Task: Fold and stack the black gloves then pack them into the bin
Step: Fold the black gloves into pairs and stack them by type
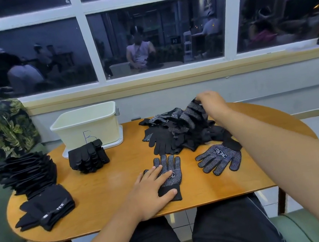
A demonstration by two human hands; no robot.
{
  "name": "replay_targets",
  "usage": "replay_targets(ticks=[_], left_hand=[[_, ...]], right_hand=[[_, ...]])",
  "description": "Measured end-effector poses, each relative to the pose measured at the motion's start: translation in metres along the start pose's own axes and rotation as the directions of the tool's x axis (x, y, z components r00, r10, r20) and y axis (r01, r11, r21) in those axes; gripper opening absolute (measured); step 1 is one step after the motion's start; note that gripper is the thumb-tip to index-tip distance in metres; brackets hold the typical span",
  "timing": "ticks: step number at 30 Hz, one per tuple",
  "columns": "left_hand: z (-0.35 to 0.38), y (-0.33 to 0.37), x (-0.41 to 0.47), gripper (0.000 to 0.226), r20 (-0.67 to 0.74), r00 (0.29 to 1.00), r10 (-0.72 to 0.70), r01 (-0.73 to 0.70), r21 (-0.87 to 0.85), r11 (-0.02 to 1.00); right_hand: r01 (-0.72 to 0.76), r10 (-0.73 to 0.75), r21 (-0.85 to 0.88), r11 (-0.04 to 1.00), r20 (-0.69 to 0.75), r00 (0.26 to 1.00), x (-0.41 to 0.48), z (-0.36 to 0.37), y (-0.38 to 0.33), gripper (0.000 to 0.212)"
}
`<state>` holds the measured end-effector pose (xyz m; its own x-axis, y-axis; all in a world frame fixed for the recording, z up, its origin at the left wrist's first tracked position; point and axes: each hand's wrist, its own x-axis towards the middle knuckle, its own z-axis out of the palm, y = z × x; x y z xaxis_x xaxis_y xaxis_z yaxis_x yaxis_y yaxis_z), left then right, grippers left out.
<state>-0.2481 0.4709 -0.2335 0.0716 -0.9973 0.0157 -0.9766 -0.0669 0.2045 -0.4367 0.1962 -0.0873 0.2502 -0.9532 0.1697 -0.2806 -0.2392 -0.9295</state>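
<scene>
**Gloves spread on the bench, one under each of my hands**

Gloves lie in three places in front of me. My left hand (153, 189) lies flat with straight fingers on a dotted glove (172, 171), which is spread on the bench (105, 204) near my edge, its fingers pointing away from me. My thumb rests on its cuff.

My right hand (211, 102) reaches to the far side, fingers curled, and pinches the raised glove (194, 113) by one edge. It hangs lifted above the loose pile (170, 140) of black gloves at the middle of the bench, its lower part still touching the heap.

A single glove (220, 159) lies dotted side up just in front of the pile, to the right of the one I am pressing and apart from it.

The bin (87, 126), cream-coloured with a blue mark on its front wall, stands at the far left of the bench on a white lid (120, 139). A folded stack (87, 158) of gloves sits just in front of it, touching its base. Further left a leaning black stack (30, 174) runs down towards a low folded bundle (46, 207) at the bench's left edge.
</scene>
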Motion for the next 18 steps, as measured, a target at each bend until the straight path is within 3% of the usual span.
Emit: replay_targets(ticks=[4, 6, 9, 12, 14, 16, 18], left_hand=[[-0.002, 0.002, -0.002, 0.073, -0.003, 1.0, 0.001, -0.001, -0.011, 1.0], [-0.002, 0.0, -0.002, 0.074, -0.003, 1.0, 0.002, -0.002, -0.009, 1.0], [-0.001, 0.0, -0.001, 0.074, -0.008, 1.0, 0.001, -0.002, -0.009, 1.0], [-0.001, 0.0, 0.0, 0.073, -0.006, 1.0, 0.002, -0.002, -0.006, 1.0], [0.0, 0.0, 0.0, 0.073, -0.004, 1.0, 0.003, -0.003, 0.0, 1.0], [-0.001, 0.0, 0.001, 0.073, 0.001, 1.0, 0.003, -0.003, 0.001, 1.0], [0.0, 0.0, 0.001, 0.072, -0.002, 1.0, 0.001, -0.001, -0.004, 1.0]], right_hand=[[0.113, -0.136, 0.219, 0.969, 0.092, 0.986, -0.02, -0.018, -0.03, 0.015], [0.093, -0.106, 0.065, 0.994, 0.242, 0.964, -0.028, -0.027, -0.027, 0.014], [-0.031, 0.161, -0.338, 0.941, 0.365, 0.917, -0.028, -0.044, -0.007, 0.021], [-0.09, 0.412, -0.613, 0.785, 0.407, 0.815, -0.028, -0.058, 0.013, 0.02], [-0.008, 0.531, -0.789, 0.614, 0.406, 0.744, -0.028, -0.061, 0.025, 0.025], [0.103, 0.537, -0.864, 0.493, 0.395, 0.745, -0.03, -0.059, 0.029, 0.025], [0.214, 0.408, -0.858, 0.467, 0.424, 0.809, -0.029, -0.051, 0.03, 0.022]])
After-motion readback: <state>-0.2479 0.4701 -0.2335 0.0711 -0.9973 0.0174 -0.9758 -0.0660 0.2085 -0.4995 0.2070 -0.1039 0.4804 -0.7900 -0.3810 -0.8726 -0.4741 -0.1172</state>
